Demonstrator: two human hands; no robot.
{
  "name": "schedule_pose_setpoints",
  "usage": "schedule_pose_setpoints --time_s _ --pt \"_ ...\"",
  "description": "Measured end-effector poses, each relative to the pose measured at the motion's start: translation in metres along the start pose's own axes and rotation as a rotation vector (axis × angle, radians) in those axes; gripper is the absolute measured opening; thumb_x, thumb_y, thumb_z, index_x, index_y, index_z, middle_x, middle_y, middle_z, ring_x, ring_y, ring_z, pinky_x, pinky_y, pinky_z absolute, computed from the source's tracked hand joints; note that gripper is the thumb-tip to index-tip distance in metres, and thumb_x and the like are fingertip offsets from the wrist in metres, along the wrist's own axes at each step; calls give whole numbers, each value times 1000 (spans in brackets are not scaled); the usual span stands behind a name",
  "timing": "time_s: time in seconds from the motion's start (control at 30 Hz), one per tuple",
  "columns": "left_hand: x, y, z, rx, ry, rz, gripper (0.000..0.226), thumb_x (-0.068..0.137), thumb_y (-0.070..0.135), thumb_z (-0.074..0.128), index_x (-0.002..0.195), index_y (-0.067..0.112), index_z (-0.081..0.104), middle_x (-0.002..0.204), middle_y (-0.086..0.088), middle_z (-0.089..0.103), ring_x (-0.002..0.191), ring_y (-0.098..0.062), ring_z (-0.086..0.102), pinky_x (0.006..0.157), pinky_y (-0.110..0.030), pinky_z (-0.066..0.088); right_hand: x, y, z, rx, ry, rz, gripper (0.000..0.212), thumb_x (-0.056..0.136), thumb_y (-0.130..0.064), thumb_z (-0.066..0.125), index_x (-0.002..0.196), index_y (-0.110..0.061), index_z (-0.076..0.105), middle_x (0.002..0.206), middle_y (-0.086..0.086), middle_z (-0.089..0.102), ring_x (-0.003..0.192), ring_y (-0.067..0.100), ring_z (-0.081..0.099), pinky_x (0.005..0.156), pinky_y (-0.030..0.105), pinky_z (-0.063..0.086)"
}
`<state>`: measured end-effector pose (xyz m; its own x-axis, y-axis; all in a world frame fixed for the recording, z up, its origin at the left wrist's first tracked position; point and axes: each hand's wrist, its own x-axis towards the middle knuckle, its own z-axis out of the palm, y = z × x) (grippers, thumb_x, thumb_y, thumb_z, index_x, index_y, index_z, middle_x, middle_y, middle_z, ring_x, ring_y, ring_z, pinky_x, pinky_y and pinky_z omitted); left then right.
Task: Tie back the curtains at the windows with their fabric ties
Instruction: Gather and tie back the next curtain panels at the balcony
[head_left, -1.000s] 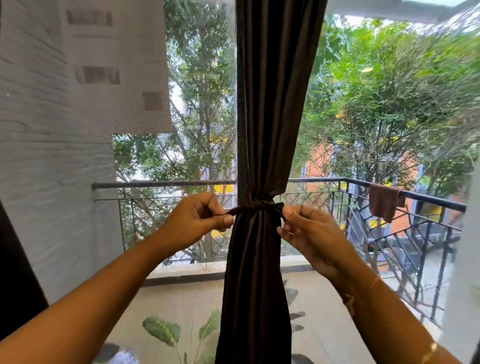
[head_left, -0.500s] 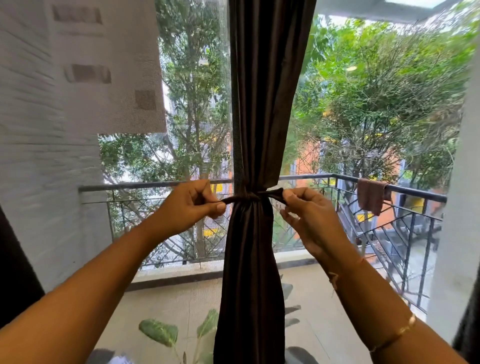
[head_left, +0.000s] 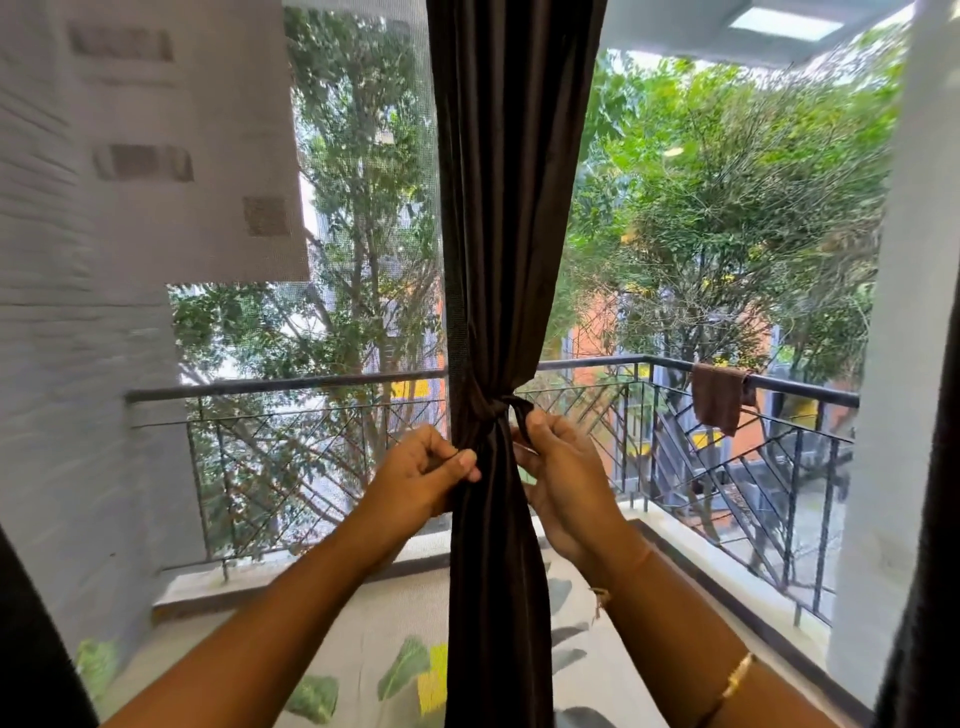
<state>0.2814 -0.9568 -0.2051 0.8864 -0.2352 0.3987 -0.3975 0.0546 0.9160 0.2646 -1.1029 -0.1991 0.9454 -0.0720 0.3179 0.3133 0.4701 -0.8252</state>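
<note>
Head view, one window bay. Curtain: dark brown, smooth cloth with a faint sheen, hanging in long vertical folds at the middle of the window and cinched into a narrow waist about level with the balcony rail. Fabric tie: a thin band of the same dark cloth, wrapped round that waist, with one flat end looping off to the right. Right hand: grip closed, fingertips pinching the loose right end of the tie just beside the curtain. Left hand: grip closed, thumb pressed on curled fingers against the curtain's left edge just below the band, a thin dark sliver of what looks like the tie's other end caught between them. Right forearm: a slim gold bangle and a thread at the wrist. Window screen: fine grey mesh. Balcony railing: dark metal, round top bar with diagonal lattice infill. Brown cloth: soft, rectangular, draped over the top bar on the right.
</note>
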Motion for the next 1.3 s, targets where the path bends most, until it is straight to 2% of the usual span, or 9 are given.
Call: schedule_pose_setpoints --time_s 0.13,0.3,0.4,0.53,0.67,0.77,0.9,1.03,1.3 --pt "0 5 8 303 154 72 18 92 18 55 78 16 45 63 3 61 65 -21 57 70 -40 49 -2 -10 -6 -87 1 1 13 96 -22 48 84 -17 50 79 -3 71 70 10 67 64 32 48" --pt "-11 3 45 905 498 596 32 84 9 60 112 7 44 119 -16 45 114 -35 43 98 -46 37 -5 -25 -15 -163 35 -94 11 95 -22 51 100 -12 50 89 6 70 75 16 68 69 28 54" --pt "-13 3 82 1097 477 842 57 75 3 58 127 11 36 142 -17 27 137 -38 19 113 -57 9 -9 -37 -33 -219 56 -149 15 94 -21 52 105 -11 51 92 10 70 76 17 68 70 30 54" --pt "-5 9 141 1353 296 955 49 76 9 45 125 6 53 138 -16 46 137 -35 29 112 -55 1 -9 -64 -74 -378 93 -277 10 92 -9 52 96 -15 58 79 -4 69 69 5 67 59 21 54" --pt "14 15 210 1178 95 885 51 77 -3 55 128 -2 51 135 -19 49 132 -38 38 110 -55 26 -9 -110 -130 -539 175 -374 25 91 -1 48 81 -21 58 81 0 65 74 12 63 64 27 54" --pt "27 22 275 980 8 824 48 85 1 49 132 -4 43 139 -20 43 133 -33 36 112 -45 26 -14 -152 -184 -734 260 -467 27 89 1 49 81 -24 56 87 5 65 83 21 64 78 37 54" --pt "48 31 373 834 -27 873 41 81 1 55 121 -8 49 119 -26 53 113 -39 51 100 -43 41 -23 -221 -263 -1009 416 -656 16 87 -1 52 91 -14 59 85 -1 62 80 14 59 73 15 45" --pt "75 35 446 647 -48 726 50 83 11 59 130 4 42 128 -14 45 120 -27 43 95 -25 30 -25 -274 -332 -1191 566 -762 11 87 -2 53 91 -8 61 88 4 62 83 18 58 75 21 44" --pt "132 43 530 641 -134 541 65 80 1 50 138 29 35 138 -18 27 110 -36 50 93 -34 42 2 -318 -416 -1284 503 -572 34 89 -4 51 122 -9 48 123 9 53 112 20 52 95 31 42"
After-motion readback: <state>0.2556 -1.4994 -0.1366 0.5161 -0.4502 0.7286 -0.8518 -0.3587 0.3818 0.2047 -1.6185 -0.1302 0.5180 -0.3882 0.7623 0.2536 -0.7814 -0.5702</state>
